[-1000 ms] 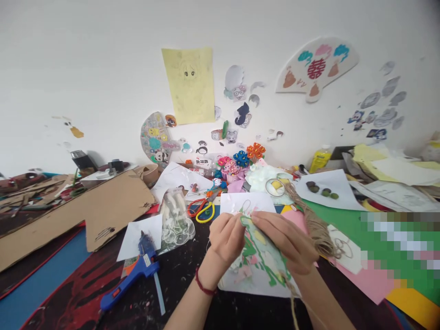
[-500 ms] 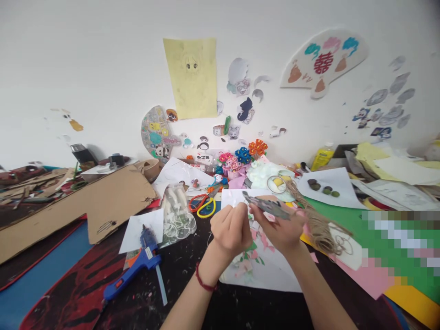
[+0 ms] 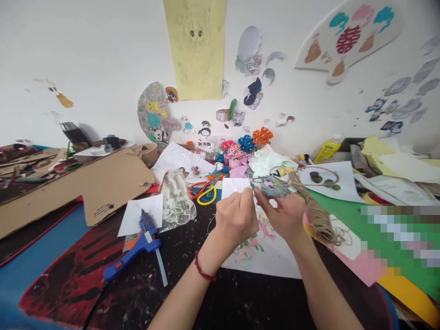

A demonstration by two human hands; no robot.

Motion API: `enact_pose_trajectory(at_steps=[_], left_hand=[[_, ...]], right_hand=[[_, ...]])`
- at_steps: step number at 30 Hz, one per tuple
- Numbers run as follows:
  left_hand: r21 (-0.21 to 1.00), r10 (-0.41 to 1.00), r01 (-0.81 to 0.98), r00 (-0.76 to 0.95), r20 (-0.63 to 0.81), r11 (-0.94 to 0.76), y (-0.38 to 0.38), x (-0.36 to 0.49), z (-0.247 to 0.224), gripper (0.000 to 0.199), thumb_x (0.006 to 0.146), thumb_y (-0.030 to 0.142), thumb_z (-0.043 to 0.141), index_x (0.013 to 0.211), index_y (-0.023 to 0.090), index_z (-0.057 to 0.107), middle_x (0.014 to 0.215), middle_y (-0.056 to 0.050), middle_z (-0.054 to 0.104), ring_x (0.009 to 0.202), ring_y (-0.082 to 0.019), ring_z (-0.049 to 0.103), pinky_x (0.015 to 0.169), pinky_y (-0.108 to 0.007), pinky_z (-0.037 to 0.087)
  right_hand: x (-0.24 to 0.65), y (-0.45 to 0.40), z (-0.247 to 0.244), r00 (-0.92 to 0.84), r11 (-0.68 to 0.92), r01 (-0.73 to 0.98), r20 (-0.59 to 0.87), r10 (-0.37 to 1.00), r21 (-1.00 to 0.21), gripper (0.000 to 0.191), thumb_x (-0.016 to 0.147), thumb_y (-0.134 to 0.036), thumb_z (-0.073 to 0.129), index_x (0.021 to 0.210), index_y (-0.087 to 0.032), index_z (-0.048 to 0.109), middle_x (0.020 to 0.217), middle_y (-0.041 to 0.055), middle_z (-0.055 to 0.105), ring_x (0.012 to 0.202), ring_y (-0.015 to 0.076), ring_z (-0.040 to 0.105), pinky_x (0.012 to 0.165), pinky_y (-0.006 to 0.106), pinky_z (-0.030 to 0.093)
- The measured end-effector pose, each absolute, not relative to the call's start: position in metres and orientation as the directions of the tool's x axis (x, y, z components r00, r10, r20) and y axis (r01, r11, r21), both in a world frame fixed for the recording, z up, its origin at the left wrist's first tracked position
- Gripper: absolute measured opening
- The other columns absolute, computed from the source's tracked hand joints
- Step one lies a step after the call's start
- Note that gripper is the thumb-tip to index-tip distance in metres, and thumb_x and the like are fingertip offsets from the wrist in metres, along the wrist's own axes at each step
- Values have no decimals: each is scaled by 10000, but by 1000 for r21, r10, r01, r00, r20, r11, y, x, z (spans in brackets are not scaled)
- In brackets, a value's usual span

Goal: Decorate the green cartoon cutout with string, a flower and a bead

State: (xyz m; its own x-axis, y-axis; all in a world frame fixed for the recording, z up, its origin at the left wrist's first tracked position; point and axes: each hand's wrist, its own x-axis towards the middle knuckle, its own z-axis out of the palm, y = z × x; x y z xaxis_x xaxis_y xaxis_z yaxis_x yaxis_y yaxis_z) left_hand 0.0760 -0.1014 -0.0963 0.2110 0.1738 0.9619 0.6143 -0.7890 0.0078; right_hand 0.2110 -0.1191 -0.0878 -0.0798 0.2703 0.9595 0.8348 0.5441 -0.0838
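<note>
1. The fingers of the left hand point(image 3: 237, 217) are curled into a fist, knuckles toward the camera; their tips are hidden, so whether they pinch anything cannot be told.
2. The thumb and fingers of the right hand point(image 3: 287, 217) grip the painted cutout point(image 3: 270, 184), holding it tilted, raised over the back part of the white sheet point(image 3: 282, 263); its left end comes close to the left knuckles.
3. Around the hands, room is tight: the fists almost meet, and the cutout's far edge overlaps the pale fluffy material point(image 3: 266, 160) in view. Toward the body, a broad stretch of black mat point(image 3: 257, 302) lies between the forearms, past the sheet's near edge.
4. The cutout looks flat and irregular in outline, grey-green with darker lines and a small pinkish patch; the right hand covers its lower part. A thin brown loop point(image 3: 338, 175) arches off to its right; whether they join is unclear.
5. Pink and green scraps point(image 3: 254, 243) lie on the sheet below the hands.
6. Farther left are scissors point(image 3: 207, 185), a clear bag point(image 3: 178, 206) and a blue glue gun point(image 3: 134, 261), well apart from the left forearm.
7. Right of the right hand lies a twine bundle point(image 3: 321, 220), near a pink sheet point(image 3: 357, 266).
</note>
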Motion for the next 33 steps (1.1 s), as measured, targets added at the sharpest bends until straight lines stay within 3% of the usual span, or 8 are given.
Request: enact_pose_trajectory(at_steps=[5, 14, 26, 33], left_hand=[[65, 216, 559, 210, 953, -826, -102, 73, -94, 186, 876, 59, 441, 737, 173, 488, 526, 40, 388, 465, -119, 357, 479, -308, 221], [-71, 161, 569, 347, 924, -819, -99, 67, -94, 163, 854, 52, 411, 792, 157, 519, 540, 22, 420, 479, -135, 385, 475, -308, 239], [210, 310, 385, 218, 926, -899, -103, 72, -93, 232, 893, 75, 428, 694, 194, 429, 523, 61, 311, 455, -94, 295, 488, -275, 215], [118, 266, 438, 294, 918, -891, -101, 68, -94, 200, 891, 77, 409, 736, 188, 470, 538, 46, 357, 471, -109, 331, 500, -285, 227]], right_hand=[[213, -121, -85, -106, 567, 820, 954, 281, -76, 286, 906, -220, 627, 624, -186, 597, 545, -12, 606, 495, 113, 564, 498, 244, 410], [219, -127, -82, -122, 578, 805, 917, 379, -132, 373, 922, -251, 602, 555, -192, 575, 482, -22, 549, 449, 106, 504, 469, 252, 377], [219, -128, -79, -166, 567, 823, 938, 304, -38, 375, 941, -251, 576, 571, -192, 565, 490, -10, 572, 456, 106, 532, 463, 238, 392], [224, -128, -82, -164, 603, 793, 920, 355, -92, 311, 910, -225, 620, 602, -196, 586, 528, -12, 595, 498, 122, 558, 491, 256, 399]])
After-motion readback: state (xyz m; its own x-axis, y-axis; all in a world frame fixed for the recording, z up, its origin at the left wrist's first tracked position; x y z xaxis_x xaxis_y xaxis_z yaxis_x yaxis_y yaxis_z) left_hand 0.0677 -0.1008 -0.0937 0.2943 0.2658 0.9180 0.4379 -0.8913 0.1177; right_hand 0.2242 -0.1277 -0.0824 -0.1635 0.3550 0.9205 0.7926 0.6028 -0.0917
